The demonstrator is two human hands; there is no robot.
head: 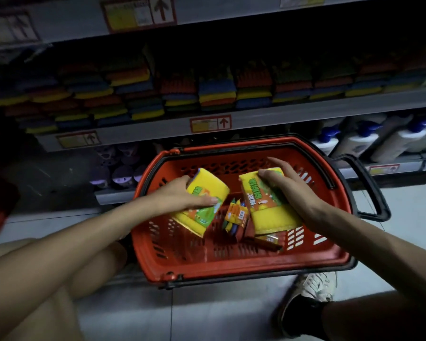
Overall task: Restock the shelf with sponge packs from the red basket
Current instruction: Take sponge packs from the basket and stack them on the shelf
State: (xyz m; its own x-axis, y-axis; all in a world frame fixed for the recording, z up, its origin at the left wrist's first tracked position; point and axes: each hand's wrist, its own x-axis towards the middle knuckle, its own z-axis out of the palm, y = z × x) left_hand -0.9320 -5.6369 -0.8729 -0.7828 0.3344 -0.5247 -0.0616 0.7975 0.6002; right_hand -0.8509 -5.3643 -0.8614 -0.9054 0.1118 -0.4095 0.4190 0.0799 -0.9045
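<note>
Left hand (pixel 182 196) gripping one sponge pack (pixel 202 200), right hand (pixel 288 188) another (pixel 268 200), inside red basket (pixel 244 267) (slick wrap); could slip during lift.

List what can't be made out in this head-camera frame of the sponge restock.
- Shelf price labels: print too small and blurred to read.
- Stacked sponges on the shelf: deep shadow hides pack edges, so no count.
- Small packs on the red basket floor: partly covered by the two yellow packs.
- Left hand fingers: hidden behind its pack.
- Right hand pack: gripped or only pressed, unclear.
</note>
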